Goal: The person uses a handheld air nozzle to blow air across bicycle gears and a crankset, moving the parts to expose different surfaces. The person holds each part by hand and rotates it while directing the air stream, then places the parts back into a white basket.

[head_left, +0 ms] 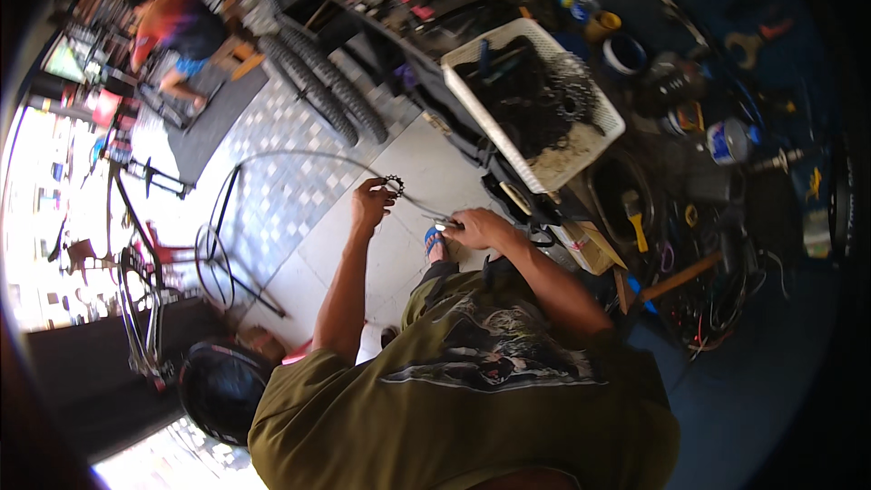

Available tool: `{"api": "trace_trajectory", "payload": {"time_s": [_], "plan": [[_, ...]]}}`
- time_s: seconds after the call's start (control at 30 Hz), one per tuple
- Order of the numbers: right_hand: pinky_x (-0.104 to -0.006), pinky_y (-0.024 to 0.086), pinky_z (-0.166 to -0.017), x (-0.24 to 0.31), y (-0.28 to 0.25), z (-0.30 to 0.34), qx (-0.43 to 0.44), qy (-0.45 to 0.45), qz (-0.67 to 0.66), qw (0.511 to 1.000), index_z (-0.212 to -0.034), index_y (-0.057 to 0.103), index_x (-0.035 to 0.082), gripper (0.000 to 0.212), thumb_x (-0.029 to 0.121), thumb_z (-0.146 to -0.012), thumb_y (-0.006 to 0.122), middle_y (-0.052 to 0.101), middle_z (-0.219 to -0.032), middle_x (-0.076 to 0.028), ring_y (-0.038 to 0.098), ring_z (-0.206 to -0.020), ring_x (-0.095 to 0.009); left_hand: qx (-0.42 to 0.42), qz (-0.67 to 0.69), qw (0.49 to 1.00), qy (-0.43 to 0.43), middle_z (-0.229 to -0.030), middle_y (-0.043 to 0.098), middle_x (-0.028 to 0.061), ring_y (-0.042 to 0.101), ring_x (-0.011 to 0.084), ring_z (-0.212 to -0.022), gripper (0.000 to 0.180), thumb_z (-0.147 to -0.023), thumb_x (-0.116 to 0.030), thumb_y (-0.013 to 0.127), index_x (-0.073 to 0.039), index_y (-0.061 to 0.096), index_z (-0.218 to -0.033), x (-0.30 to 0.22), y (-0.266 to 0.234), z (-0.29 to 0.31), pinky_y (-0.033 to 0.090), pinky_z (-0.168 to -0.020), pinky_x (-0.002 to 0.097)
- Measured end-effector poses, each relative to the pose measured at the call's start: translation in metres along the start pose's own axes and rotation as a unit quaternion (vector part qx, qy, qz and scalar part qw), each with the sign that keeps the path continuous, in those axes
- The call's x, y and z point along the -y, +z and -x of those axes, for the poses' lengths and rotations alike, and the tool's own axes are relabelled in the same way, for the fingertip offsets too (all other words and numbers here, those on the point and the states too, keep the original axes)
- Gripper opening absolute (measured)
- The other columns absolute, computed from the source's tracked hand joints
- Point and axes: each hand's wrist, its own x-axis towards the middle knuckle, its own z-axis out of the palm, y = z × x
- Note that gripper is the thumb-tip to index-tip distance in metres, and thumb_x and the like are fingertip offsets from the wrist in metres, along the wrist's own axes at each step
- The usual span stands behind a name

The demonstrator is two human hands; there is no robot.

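Note:
My left hand [368, 206] is closed on a small dark toothed sprocket [395, 185], pinching it by its left side. Just right of it and a little lower, my right hand [475, 228] grips a slim metal tool [441, 220] that points left; its kind is too small to make out. A thin dark cable [299, 152] arcs in from the left, passes behind the sprocket and runs toward the tool. Whether the cable is held in my right hand, I cannot tell. Both hands are in the air above the tiled floor [336, 281].
On the cluttered workbench to the right sits a white plastic basket [494, 141] with greasy cassette sprockets [572, 95]. A yellow-handled brush [635, 218] lies nearby. Two tyres [313, 82] stand ahead. A bicycle frame [136, 218] is at left; a person [177, 27] crouches at far left.

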Motion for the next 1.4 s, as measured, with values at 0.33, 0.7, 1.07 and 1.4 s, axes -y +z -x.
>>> {"api": "trace_trajectory", "payload": {"time_s": [0.33,0.7,1.07,1.4], "plan": [[-0.0499,0.054,-0.096,0.106,-0.01,-0.048,0.034,0.039,0.133,0.99,-0.109,0.075,0.004,0.042,0.041,-0.101,0.058,0.075,-0.113,-0.021,0.07,-0.11,-0.039,-0.083,-0.009,0.996,-0.043,-0.089,0.079,0.0137,0.072,0.0152,-0.07,0.028,-0.098,-0.012,0.061,0.0,0.071,-0.121,0.082,-0.016,0.033,0.056,-0.055,0.0306],[-0.0484,0.055,-0.098,0.105,-0.028,-0.05,0.042,0.062,0.158,0.985,-0.111,0.078,0.008,0.043,0.045,-0.099,0.062,0.076,-0.113,-0.019,0.071,-0.111,-0.038,-0.061,-0.013,0.998,-0.031,-0.087,0.075,0.0108,0.072,0.0158,-0.075,0.025,-0.096,-0.012,0.064,0.002,0.073,-0.114,0.085,-0.014,0.022,0.059,-0.061,0.0298],[-0.0492,0.056,-0.094,0.08,-0.033,-0.037,-0.006,0.076,0.141,0.987,-0.113,0.076,0.008,0.044,0.047,-0.099,0.062,0.075,-0.112,-0.02,0.071,-0.108,-0.039,-0.02,-0.191,0.979,0.073,-0.086,0.075,0.0108,0.073,0.018,-0.074,0.026,-0.096,-0.022,0.068,0.0,0.077,-0.109,0.069,0.001,0.021,0.06,-0.06,0.032],[-0.0485,0.055,-0.097,0.095,-0.048,-0.027,0.066,0.062,0.162,0.983,-0.115,0.076,0.008,0.042,0.044,-0.1,0.06,0.074,-0.113,-0.021,0.069,-0.112,-0.04,-0.039,0.036,0.998,0.023,-0.094,0.076,0.0176,0.075,0.0227,-0.082,0.026,-0.093,-0.003,0.065,0.003,0.069,-0.118,0.051,0.004,0.036,0.064,-0.066,0.0353]]}}
